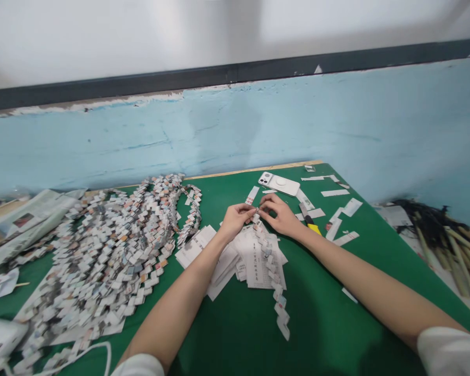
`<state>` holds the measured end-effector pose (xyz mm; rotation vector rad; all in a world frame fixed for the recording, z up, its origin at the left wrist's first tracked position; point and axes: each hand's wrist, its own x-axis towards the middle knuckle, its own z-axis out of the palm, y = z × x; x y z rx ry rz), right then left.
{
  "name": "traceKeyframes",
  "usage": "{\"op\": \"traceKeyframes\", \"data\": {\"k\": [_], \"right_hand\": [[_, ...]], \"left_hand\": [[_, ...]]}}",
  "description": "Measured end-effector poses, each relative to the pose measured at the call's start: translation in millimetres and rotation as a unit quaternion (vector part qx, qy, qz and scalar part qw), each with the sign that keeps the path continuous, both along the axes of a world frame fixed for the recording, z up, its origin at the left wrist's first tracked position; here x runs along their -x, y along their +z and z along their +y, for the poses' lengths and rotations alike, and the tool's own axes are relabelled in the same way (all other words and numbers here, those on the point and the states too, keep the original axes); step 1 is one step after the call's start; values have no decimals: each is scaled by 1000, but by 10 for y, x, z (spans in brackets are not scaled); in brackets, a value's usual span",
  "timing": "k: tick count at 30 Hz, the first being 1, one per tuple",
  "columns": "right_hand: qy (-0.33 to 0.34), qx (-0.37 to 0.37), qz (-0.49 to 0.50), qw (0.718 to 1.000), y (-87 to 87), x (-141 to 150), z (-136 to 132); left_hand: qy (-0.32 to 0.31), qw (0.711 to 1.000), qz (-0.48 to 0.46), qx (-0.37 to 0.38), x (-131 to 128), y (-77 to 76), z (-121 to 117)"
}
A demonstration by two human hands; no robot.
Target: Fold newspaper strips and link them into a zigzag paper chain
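Note:
My left hand (237, 218) and my right hand (281, 214) meet over the green table (329, 324), fingers pinched together on the far end of a folded paper chain (274, 282). The chain trails from my fingertips toward me across a stack of printed paper sheets (254, 256). Both hands are closed on the chain's end link.
A large heap of finished paper chains (113, 250) covers the table's left side. A white phone (279, 184) lies at the far edge, loose paper strips (339, 219) and a yellow-tipped cutter (311, 223) to the right. Newspapers (27, 219) lie far left, sticks (450, 250) off the table at right.

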<state>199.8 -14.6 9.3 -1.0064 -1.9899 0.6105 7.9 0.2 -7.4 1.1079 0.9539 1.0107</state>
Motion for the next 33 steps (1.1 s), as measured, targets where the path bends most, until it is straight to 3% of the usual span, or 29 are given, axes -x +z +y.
{"op": "traceKeyframes", "data": {"k": [10,14,21,26,33], "right_hand": [[16,-39,-42,998,-98,-46,59],[-23,-35,-32,999,-130,-36,78],[-60,-15,-10,998,-166,15,70],[-82,54,7,995,-121,15,54],[-14,69,-43,997,-67,-67,53]], "left_hand": [[-22,999,27,-21,-7,-74,9],[-18,999,14,-35,-10,-67,9],[-33,996,2,-81,-3,-18,-8],[-16,998,-22,-65,1,-19,-7],[-10,997,-65,-37,12,-37,15]]}}
